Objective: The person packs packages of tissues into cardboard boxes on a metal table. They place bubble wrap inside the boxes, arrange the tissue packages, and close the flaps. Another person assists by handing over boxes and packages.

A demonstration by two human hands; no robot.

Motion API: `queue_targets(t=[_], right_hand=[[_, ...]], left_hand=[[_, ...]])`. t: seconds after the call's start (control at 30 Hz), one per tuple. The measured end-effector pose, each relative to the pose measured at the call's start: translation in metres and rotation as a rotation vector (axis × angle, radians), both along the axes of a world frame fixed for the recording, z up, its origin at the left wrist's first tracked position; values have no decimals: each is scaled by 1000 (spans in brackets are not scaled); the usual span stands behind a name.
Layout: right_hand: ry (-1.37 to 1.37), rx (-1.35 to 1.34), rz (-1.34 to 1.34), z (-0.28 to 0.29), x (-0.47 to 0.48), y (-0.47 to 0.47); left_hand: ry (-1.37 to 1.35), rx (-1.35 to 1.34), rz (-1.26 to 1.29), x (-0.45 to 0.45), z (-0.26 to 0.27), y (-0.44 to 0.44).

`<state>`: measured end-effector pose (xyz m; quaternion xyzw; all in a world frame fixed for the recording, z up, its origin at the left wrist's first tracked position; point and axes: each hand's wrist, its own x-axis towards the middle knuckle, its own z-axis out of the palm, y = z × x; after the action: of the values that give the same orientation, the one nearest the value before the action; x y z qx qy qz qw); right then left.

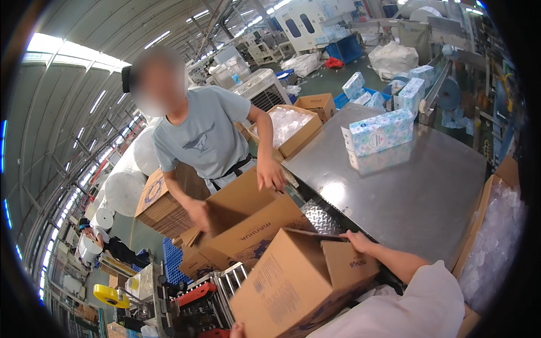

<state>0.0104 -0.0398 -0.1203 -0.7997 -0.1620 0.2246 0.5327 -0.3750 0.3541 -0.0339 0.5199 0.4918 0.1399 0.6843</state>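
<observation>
A cardboard carton [281,291] with printed sides tilts close in front of me, its flaps raised at the top. My right hand [358,243] grips the flap edge on its far right side. At the bottom edge, only the fingers of my left hand [237,330] show, against the carton's lower left edge. Just beyond stands a second carton [253,228], its top open, with a co-worker's hands at its rim and side. To the right, a wrapped pack of tissues [382,132] stands on the metal table [405,186].
A roller conveyor [230,281] with a yellow tape roll [110,295] lies at the lower left. The co-worker [207,135] stands across from me beside stacked flat cartons [169,207]. Cartons of clear plastic-like pieces stand beyond the table [287,126] and at far right [490,245].
</observation>
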Motion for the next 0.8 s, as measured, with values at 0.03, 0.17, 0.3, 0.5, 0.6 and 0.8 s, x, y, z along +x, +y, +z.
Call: queue_targets(t=[0.03,0.17,0.3,0.5,0.6,0.8], right_hand=[[124,79,18,-10,-6,14],[734,503,-222,36,-51,53],[594,-12,72,-51,-22,23],[109,258,558,142,-57,77],[-734,-277,464,112,-97,78],[-425,-174,428,26,-34,46]], left_hand=[[-58,12,-18,-4,35,2],[-220,104,-177,-3,135,-22],[-164,607,-620,34,138,-96],[51,453,-1653,59,80,-193],[390,1148,-1438,85,127,-197],[480,699,-290,12,5,-131]])
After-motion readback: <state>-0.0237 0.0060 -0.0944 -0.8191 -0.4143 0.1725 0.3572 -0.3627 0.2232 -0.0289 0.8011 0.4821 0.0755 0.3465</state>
